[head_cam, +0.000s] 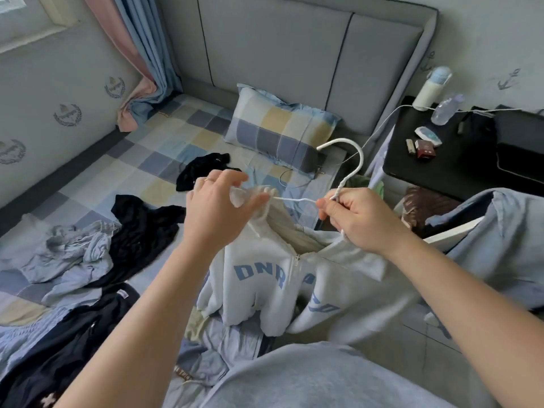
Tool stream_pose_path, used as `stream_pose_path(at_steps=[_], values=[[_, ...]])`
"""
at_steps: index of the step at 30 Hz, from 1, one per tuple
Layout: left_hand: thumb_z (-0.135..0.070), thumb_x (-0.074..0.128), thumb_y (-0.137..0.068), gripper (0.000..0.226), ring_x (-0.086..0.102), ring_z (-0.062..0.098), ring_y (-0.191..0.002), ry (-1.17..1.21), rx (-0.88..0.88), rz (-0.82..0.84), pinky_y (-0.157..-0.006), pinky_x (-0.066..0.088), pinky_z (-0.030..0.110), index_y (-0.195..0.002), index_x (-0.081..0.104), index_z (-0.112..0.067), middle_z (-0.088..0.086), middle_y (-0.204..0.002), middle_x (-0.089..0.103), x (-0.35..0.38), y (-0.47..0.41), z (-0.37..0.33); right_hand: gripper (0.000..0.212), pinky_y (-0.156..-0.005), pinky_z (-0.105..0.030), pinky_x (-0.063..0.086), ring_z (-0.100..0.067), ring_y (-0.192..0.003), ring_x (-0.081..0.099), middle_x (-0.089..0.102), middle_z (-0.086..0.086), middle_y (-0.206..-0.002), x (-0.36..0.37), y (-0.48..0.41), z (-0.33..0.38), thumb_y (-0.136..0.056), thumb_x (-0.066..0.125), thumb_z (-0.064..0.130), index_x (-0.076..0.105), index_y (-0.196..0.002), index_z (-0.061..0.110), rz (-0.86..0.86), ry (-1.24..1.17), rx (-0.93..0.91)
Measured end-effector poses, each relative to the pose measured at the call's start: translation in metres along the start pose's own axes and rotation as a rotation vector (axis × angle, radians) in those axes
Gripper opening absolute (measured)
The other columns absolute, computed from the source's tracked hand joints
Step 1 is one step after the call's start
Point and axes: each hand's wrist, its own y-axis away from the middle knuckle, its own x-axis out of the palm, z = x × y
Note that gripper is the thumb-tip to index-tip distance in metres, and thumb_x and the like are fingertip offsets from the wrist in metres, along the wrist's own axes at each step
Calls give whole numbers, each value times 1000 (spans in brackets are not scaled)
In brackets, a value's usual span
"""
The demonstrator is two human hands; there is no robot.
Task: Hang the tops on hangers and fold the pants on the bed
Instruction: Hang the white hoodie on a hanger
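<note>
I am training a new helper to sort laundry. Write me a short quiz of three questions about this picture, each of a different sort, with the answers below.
1. True or false: the right hand grips the white hanger just below its hook.
2. What does the left hand pinch? A: a black top. B: the grey hoodie. C: a blue curtain.
3. Fill the gap: the checked pillow lies on the ____.

Key: 1 true; 2 B; 3 bed.
</note>
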Motion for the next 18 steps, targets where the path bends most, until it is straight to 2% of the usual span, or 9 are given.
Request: stream_pose_path(at_steps=[2,4,5,7,10,12,14,16,18], values=[[-56,64,-88,32,54,17,-104,-78,-30,23,-86,42,33,-101,67,-27,-13,-105,61,7,-4,-5,42,-59,-37,47,-22,-56,59,64,-10,-63,-4,10,-7,-100,58,22,61,-59,28,-72,22,35],[-41,65,-92,24,60,19,-79,42,-64,140,-66,46,32,-86,66,-17,-4,-80,67,24,-5,-19,46,-66,-43,50,-29,-64,63,65,0,-62,-7,20,-14,-100,59,22,58,-55,31,-124,42,78],[-35,64,-92,24,58,18,-69,120,-83,195,-60,44,31,-84,66,-12,4,-74,67,33,-5,-28,45,-68,-44,51,-28,-65,63,65,5,-60,-8,26,-17,-100,59,22,59,-55,29,-139,44,102],[-27,65,-93,24,53,15,-61,269,-50,262,-56,42,23,-83,66,-6,10,-75,68,48,-1,-48,43,-70,-43,52,-23,-62,62,61,12,-56,-14,38,-25,-100,59,23,60,-57,26,-161,49,157],[-31,68,-93,16,59,8,-75,394,122,344,-68,44,13,-89,71,-15,-9,-83,68,65,7,-80,55,-65,-33,50,-8,-58,61,61,16,-55,-28,60,-35,-100,60,23,53,-46,33,-209,59,210],[-46,63,-93,25,51,7,-97,257,287,257,-87,38,20,-103,71,-24,-16,-104,62,81,5,-90,55,-61,-25,46,-3,-54,58,61,21,-56,-42,77,-40,-100,60,22,57,-46,32,-243,33,253],[-64,49,-89,46,44,15,-116,97,442,269,-100,30,34,-118,64,-31,-13,-122,58,93,0,-101,45,-58,-26,47,-4,-49,56,61,23,-55,-58,96,-41,-101,59,22,66,-57,15,-273,6,298],[-70,42,-88,58,51,21,-114,56,597,377,-104,28,39,-120,64,-27,-10,-114,64,108,-6,-117,42,-54,-19,44,-3,-45,54,59,20,-52,-74,117,-41,-101,58,22,67,-67,-1,-306,0,331],[-69,44,-87,55,58,15,-89,88,701,430,-96,34,37,-103,67,-21,-14,-89,64,127,-4,-141,37,-49,-14,39,-2,-42,50,58,6,-51,-92,141,-45,-100,59,25,70,-73,1,-351,-25,370]])
